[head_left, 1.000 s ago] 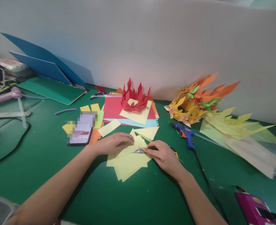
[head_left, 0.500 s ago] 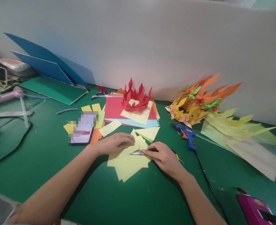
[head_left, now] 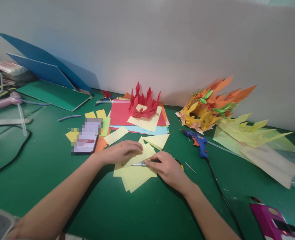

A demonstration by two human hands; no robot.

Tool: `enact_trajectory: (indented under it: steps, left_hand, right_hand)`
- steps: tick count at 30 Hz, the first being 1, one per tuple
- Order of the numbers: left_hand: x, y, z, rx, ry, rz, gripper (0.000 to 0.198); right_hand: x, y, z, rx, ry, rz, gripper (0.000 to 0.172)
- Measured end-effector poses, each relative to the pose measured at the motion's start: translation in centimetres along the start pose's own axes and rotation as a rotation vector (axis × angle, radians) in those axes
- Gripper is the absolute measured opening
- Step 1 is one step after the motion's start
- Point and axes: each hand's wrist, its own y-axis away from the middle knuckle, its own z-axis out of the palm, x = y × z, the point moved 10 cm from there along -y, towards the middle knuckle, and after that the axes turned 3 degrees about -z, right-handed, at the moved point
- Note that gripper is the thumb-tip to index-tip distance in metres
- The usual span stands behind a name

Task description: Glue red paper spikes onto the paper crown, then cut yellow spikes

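Observation:
In the middle of the table lies a small stack of pale yellow paper [head_left: 134, 180], its sheets fanned at different angles. A folded pale yellow sheet [head_left: 139, 156] rests on top, and the fingers of my left hand [head_left: 124, 151] are curled against it, pressing it down. My right hand [head_left: 169, 168] grips a utility knife [head_left: 139, 163], its silver front end lying along the fold, partly under the upper layer. A yellow and black end shows past that hand; the rest of the handle is hidden. Just beyond are a pale yellow triangular piece [head_left: 159, 140] and a strip [head_left: 116, 135].
A red paper crown [head_left: 143, 106] stands on coloured sheets at the back. Orange and yellow paper crowns [head_left: 200, 115] are at right, near a blue glue gun [head_left: 200, 145] with a trailing cord. A phone [head_left: 87, 136] lies left; a magenta box [head_left: 270, 220] sits front right.
My right hand has slid left with the utility knife, moving it further along the fold. My left hand stays on the folded sheet. The whole view has shifted slightly.

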Motion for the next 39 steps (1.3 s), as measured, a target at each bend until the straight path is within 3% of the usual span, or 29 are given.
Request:
enact_trajectory:
  steps: [13, 24, 32, 39]
  left_hand:
    - [0.6, -0.2, -0.1, -0.017, 0.033, 0.015, 0.025]
    - [0.1, -0.1, 0.1, -0.008, 0.016, 0.005, 0.027]
    - [0.2, 0.1, -0.3, -0.008, 0.013, -0.013, 0.027]
    - [0.7, 0.3, 0.1, -0.031, 0.013, 0.018, 0.028]
  right_hand:
    - [-1.4, -0.9, 0.7, -0.034, 0.035, -0.011, 0.027]
    - [-0.9, 0.4, -1.0, 0.01, -0.081, -0.081, 0.03]
    - [3.8, 2.0, -4.1, 0.226, 0.06, 0.219, 0.029]
    - [5.2, 2.7, -3.5, 0.157, 0.179, 0.308, 0.028]
